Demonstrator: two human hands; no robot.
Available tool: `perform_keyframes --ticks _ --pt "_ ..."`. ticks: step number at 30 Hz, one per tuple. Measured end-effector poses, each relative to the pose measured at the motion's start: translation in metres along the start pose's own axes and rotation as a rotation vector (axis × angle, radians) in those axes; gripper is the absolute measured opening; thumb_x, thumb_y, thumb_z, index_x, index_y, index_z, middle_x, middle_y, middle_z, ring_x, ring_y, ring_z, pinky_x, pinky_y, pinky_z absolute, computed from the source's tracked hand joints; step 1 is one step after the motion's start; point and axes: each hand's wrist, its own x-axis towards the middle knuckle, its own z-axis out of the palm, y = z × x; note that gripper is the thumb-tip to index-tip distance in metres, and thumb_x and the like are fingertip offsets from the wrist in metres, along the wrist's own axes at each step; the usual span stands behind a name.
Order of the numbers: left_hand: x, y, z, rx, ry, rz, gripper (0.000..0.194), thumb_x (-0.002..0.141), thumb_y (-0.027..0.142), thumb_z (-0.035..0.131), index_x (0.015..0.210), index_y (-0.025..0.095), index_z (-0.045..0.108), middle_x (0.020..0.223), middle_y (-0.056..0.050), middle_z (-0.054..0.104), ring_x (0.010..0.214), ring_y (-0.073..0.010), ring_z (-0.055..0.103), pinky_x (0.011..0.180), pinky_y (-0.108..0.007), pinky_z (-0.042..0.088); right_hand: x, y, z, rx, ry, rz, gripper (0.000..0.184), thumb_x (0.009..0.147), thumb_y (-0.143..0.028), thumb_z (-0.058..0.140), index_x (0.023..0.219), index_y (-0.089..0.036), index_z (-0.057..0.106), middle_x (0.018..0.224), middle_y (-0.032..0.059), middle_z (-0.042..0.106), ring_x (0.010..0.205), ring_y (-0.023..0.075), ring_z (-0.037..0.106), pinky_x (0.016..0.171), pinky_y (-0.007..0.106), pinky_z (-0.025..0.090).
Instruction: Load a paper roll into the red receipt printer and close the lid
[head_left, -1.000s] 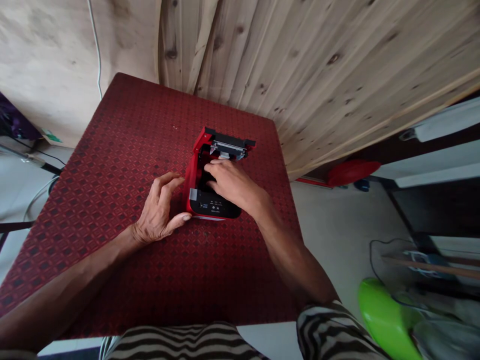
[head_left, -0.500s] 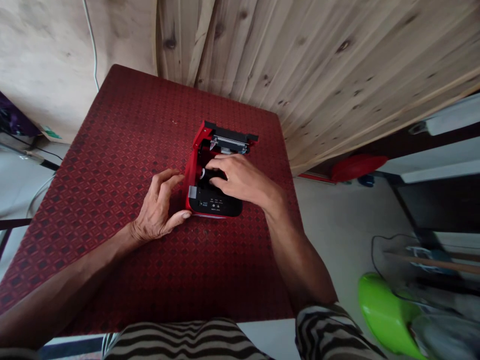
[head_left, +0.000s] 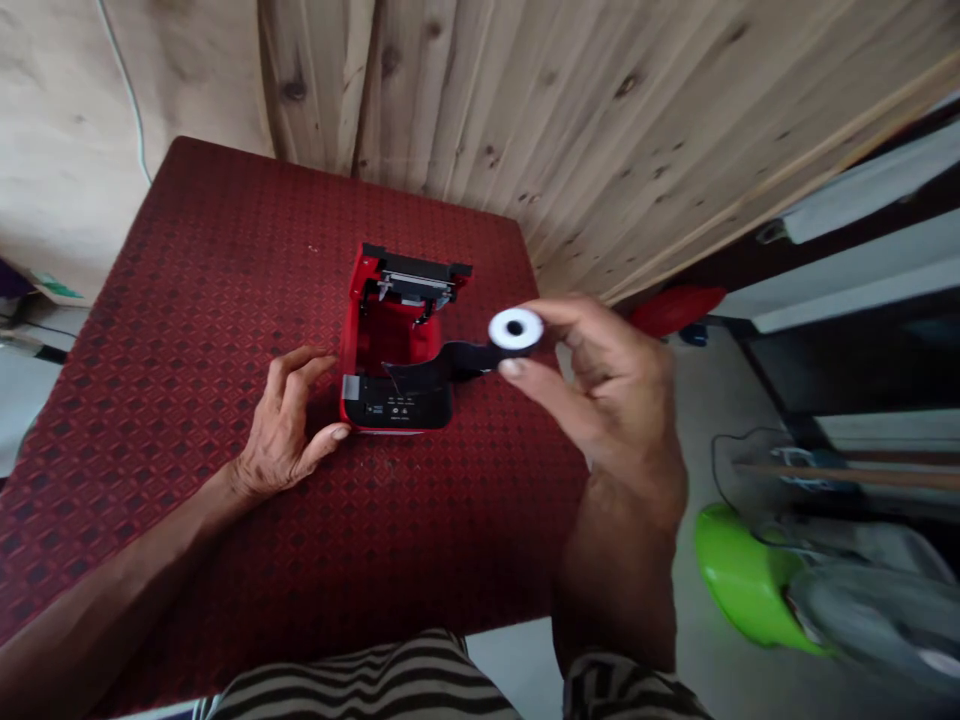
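A small red and black printer [head_left: 397, 345] stands on the red patterned table [head_left: 225, 300] with its lid tipped back and its inner bay showing empty. My left hand [head_left: 289, 425] rests on the cloth against the printer's left side, thumb touching its front corner, fingers apart. My right hand [head_left: 600, 385] is lifted to the right of the printer and pinches a small roll [head_left: 514, 330] with a white end and a dark strip trailing back toward the printer.
A wooden plank wall [head_left: 600, 120] rises right behind the table. On the floor to the right lie a green plastic object [head_left: 739, 580], cables and a red item [head_left: 675, 310]. My striped trousers [head_left: 375, 685] show at the bottom edge.
My right hand has come out of the printer's bay, lifting the roll up and to the right. The left hand has stayed at the printer's side. The view shifted a little.
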Motion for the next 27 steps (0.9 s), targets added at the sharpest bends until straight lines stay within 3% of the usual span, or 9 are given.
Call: perform_keyframes --ticks 2,5,8,11,15,18,23,25,27 --pt "0.0 -0.001 0.0 0.01 -0.001 0.004 0.067 0.111 0.063 0.05 0.16 0.018 0.045 0.143 -0.021 0.058 0.134 -0.0357 0.06 0.11 -0.055 0.061 -0.007 0.029 -0.012 0.117 0.133 0.12 0.034 0.091 -0.037 0.086 0.123 -0.032 0.077 0.107 0.0002 0.079 0.098 0.0218 0.074 0.088 0.039 0.061" --pt "0.001 -0.002 -0.001 0.032 -0.006 0.008 0.066 0.111 0.064 0.049 0.16 0.02 0.047 0.142 -0.019 0.06 0.13 -0.0362 0.062 0.108 -0.055 0.061 -0.011 0.088 -0.012 0.318 0.268 0.243 0.035 0.082 -0.046 0.089 0.113 -0.031 0.079 0.105 -0.0021 0.079 0.096 0.0197 0.074 0.089 0.037 0.061" --pt "0.002 -0.001 -0.002 0.038 -0.028 -0.016 0.062 0.112 0.063 0.046 0.162 0.026 0.044 0.144 -0.013 0.059 0.131 -0.0356 0.062 0.111 -0.054 0.06 -0.009 0.141 0.008 0.43 0.261 0.383 0.042 0.073 -0.047 0.091 0.108 -0.029 0.077 0.104 -0.0025 0.079 0.094 0.0183 0.073 0.095 0.038 0.059" --pt "0.004 0.0 -0.003 0.041 -0.045 -0.027 0.06 0.112 0.062 0.043 0.163 0.03 0.043 0.144 -0.011 0.059 0.132 -0.0347 0.061 0.113 -0.053 0.058 -0.008 0.172 0.033 0.404 0.208 0.448 0.042 0.074 -0.049 0.086 0.108 -0.027 0.074 0.107 0.0003 0.08 0.101 0.0211 0.074 0.103 0.043 0.057" --pt "0.006 -0.001 -0.003 0.063 -0.038 -0.002 0.065 0.111 0.066 0.045 0.161 0.025 0.047 0.139 -0.015 0.062 0.128 -0.0354 0.063 0.109 -0.053 0.058 -0.012 0.185 0.058 0.302 0.147 0.438 0.036 0.079 -0.046 0.081 0.108 -0.027 0.072 0.115 0.0036 0.082 0.114 0.0253 0.075 0.112 0.05 0.054" --pt "0.007 -0.002 -0.003 0.066 -0.039 0.013 0.065 0.111 0.065 0.045 0.161 0.024 0.047 0.138 -0.017 0.064 0.128 -0.0356 0.063 0.108 -0.054 0.058 -0.014 0.188 0.065 0.286 0.15 0.423 0.034 0.082 -0.046 0.079 0.109 -0.026 0.072 0.116 0.0051 0.083 0.112 0.0259 0.077 0.111 0.051 0.056" --pt "0.007 0.0 -0.005 0.032 -0.05 -0.016 0.062 0.111 0.06 0.047 0.162 0.025 0.049 0.14 -0.016 0.064 0.13 -0.038 0.062 0.11 -0.057 0.056 -0.024 0.19 0.058 0.294 0.142 0.455 0.055 0.078 -0.045 0.083 0.128 -0.026 0.069 0.131 0.0101 0.08 0.117 0.028 0.076 0.11 0.053 0.058" --pt "0.007 0.001 -0.005 0.034 -0.065 -0.023 0.062 0.112 0.06 0.046 0.163 0.024 0.047 0.142 -0.017 0.063 0.131 -0.0388 0.061 0.111 -0.058 0.055 -0.037 0.183 0.049 0.286 0.198 0.494 0.064 0.077 -0.043 0.084 0.136 -0.027 0.065 0.139 0.0121 0.077 0.121 0.0286 0.075 0.11 0.054 0.059" --pt "0.007 0.001 -0.005 0.062 -0.06 -0.009 0.065 0.111 0.063 0.045 0.163 0.023 0.046 0.14 -0.017 0.063 0.13 -0.0383 0.062 0.109 -0.058 0.057 -0.055 0.17 0.042 0.275 0.261 0.521 0.061 0.08 -0.042 0.083 0.136 -0.029 0.065 0.138 0.0116 0.077 0.123 0.0283 0.075 0.11 0.053 0.06"
